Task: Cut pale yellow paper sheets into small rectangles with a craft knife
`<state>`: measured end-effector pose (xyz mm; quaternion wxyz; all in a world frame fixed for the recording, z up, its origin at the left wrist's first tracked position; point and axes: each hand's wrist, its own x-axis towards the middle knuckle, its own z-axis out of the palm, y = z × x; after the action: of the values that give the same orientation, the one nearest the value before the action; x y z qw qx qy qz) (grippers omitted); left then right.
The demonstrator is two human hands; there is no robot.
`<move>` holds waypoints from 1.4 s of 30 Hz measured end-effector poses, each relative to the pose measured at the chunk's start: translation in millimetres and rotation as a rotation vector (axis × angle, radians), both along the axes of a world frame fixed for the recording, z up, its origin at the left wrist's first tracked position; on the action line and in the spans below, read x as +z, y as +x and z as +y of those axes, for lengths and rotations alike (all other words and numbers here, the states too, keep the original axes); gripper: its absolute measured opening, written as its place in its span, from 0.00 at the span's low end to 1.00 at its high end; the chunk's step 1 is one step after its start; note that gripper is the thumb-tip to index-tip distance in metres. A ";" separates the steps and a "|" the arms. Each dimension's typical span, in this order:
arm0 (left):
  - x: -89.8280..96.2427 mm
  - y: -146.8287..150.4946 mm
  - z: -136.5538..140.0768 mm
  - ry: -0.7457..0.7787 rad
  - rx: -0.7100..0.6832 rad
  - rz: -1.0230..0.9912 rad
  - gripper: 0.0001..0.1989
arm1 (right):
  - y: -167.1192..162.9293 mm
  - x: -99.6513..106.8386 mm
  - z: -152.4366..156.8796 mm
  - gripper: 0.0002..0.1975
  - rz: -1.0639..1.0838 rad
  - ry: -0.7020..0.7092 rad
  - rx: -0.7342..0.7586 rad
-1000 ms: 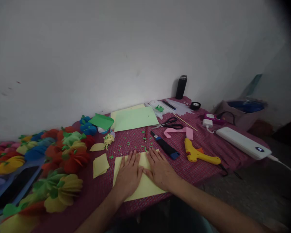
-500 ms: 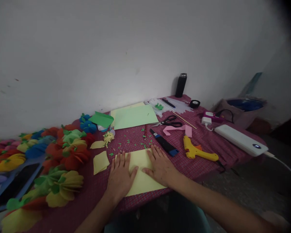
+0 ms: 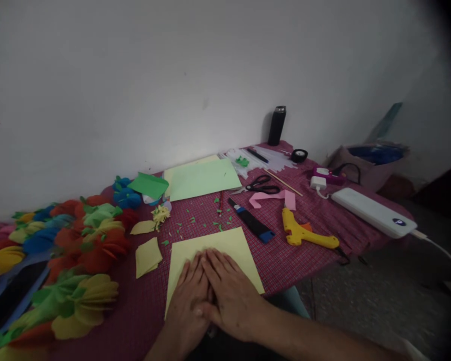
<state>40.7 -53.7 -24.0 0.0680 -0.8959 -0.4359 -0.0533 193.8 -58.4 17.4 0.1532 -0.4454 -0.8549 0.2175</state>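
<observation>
A pale yellow sheet of paper [image 3: 244, 250] lies on the checked red tablecloth, close to the table's front edge. My left hand [image 3: 190, 296] rests flat on its lower middle, fingers stretched out. Beside it, my right hand [image 3: 229, 291] also lies flat, its index side touching the left hand and its thumb lying across it. Neither hand grips anything. Left of the sheet is a small stack of cut yellow paper pieces [image 3: 148, 256]. A blue-and-black utility knife [image 3: 251, 220] lies to the right, with a yellow glue gun [image 3: 304, 233] further right.
Colourful paper flowers [image 3: 86, 240] crowd the left side. Behind are a light green sheet [image 3: 205, 179], black-handled scissors [image 3: 263, 185], a pink strip [image 3: 272, 198] and white glue sticks [image 3: 274, 158]. A black bottle [image 3: 277, 126] stands by the wall; a white power bank [image 3: 372, 211] sits at right.
Both hands have slid toward each other and nearer to me, from apart on the sheet to touching at its middle. The sheet's far edge is uncovered now. The view has shifted slightly.
</observation>
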 end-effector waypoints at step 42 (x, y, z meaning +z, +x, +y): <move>13.1 -3.2 28.7 -0.001 0.329 -0.010 0.25 | 21.6 -26.4 34.9 0.35 -0.163 0.185 -0.219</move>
<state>37.5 -25.0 -10.9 0.0735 -0.8123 -0.5768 -0.0458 215.3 -23.5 -9.0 0.1465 -0.5359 -0.8273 0.0829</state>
